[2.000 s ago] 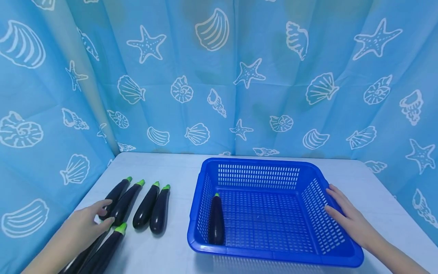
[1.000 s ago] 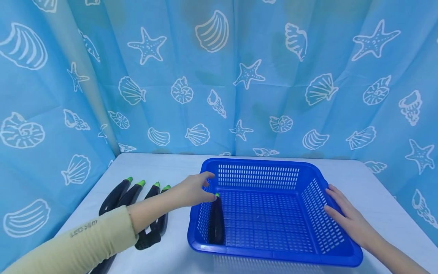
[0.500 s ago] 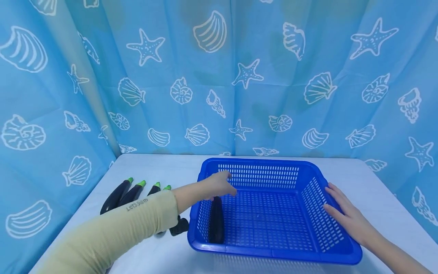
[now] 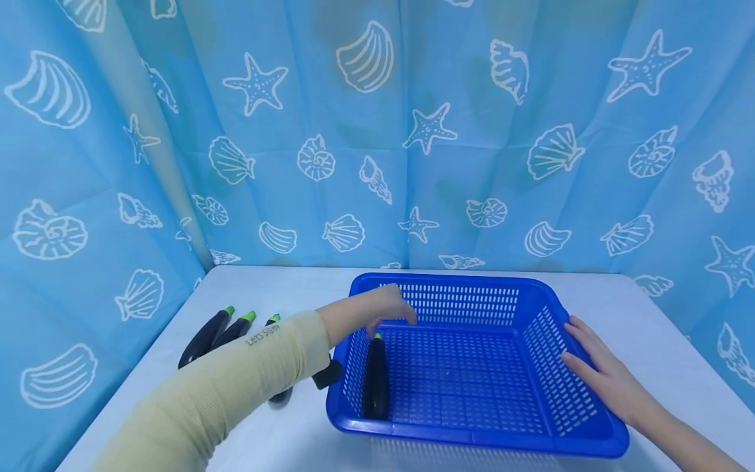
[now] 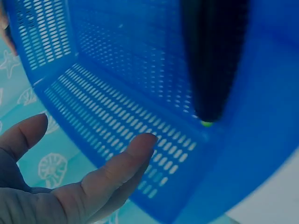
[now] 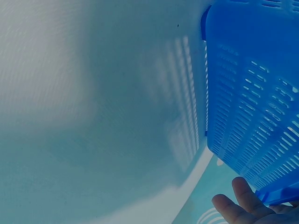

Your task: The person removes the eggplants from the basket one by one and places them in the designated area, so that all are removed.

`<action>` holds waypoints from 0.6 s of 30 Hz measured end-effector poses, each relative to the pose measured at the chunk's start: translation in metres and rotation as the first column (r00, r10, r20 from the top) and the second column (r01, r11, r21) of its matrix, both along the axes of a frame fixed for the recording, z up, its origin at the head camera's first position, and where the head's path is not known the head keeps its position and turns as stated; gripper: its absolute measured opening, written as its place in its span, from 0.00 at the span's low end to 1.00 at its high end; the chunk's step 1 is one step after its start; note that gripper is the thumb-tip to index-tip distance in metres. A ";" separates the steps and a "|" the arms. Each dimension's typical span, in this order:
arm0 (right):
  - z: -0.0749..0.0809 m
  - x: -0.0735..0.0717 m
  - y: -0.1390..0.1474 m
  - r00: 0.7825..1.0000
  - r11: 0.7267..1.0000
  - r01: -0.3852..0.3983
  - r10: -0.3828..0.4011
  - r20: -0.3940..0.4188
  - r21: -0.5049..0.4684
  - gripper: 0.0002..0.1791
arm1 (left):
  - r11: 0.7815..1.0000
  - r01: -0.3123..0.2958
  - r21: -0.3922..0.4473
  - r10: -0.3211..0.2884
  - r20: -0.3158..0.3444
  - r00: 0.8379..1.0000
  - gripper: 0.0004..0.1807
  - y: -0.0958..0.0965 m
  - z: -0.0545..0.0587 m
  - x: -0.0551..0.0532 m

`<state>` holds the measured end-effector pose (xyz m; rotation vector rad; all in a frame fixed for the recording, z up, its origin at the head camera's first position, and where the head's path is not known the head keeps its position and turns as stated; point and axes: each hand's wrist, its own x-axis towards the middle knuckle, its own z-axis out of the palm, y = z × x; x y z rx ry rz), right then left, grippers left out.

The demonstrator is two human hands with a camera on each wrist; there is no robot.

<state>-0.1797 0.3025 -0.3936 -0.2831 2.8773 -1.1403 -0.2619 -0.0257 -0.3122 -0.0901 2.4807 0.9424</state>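
Observation:
My left hand [image 4: 389, 307] is over the back left corner of a blue plastic basket [image 4: 472, 440], just above the stem of an eggplant [image 4: 376, 387] lying along the basket's left wall. In the left wrist view, nothing sits between the spread fingers [image 5: 112, 179]; the dark eggplant [image 5: 215, 60] with its green tip lies beyond them. My right hand [image 4: 607, 380] rests on the basket's right rim with extended fingers. From the right wrist view, two fingers [image 6: 243, 196] stick out straight beside the basket's outer wall [image 6: 252, 102].
On the white table [image 4: 295, 282], several more eggplants [image 4: 205, 335] lie at the left, partly covered by my left sleeve [image 4: 236, 373]. A dark strap piece [image 4: 328, 373] shows at the left wrist. A blue shell-patterned curtain [image 4: 377, 131] hangs behind and at both sides.
My left hand has moved right from the eggplants on the table, across the basket's left rim and over its back corner. The right hand has stayed on the right rim.

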 end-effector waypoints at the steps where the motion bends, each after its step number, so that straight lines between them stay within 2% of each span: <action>1: 0.000 0.000 0.000 1.000 1.000 0.001 -0.001 0.001 -0.001 0.36 | 1.000 -0.003 0.007 0.003 0.005 1.000 0.40 0.003 0.001 0.000; 3: 0.000 0.000 0.001 1.000 1.000 0.002 -0.002 0.003 -0.004 0.36 | 1.000 -0.002 0.005 0.002 0.022 1.000 0.38 0.007 0.000 0.000; 7: 0.000 0.000 0.001 1.000 1.000 0.001 -0.001 0.002 -0.004 0.36 | 1.000 -0.005 -0.011 0.006 0.062 0.998 0.35 0.011 -0.012 0.003; 13: 0.000 0.000 0.000 1.000 1.000 0.000 0.000 0.002 -0.011 0.36 | 0.998 -0.036 -0.044 0.039 0.069 0.997 0.38 0.011 -0.026 0.005; 18: 0.000 0.000 0.001 1.000 1.000 0.004 -0.004 -0.002 -0.010 0.36 | 0.997 -0.012 -0.074 0.017 0.076 0.997 0.34 0.011 -0.034 0.005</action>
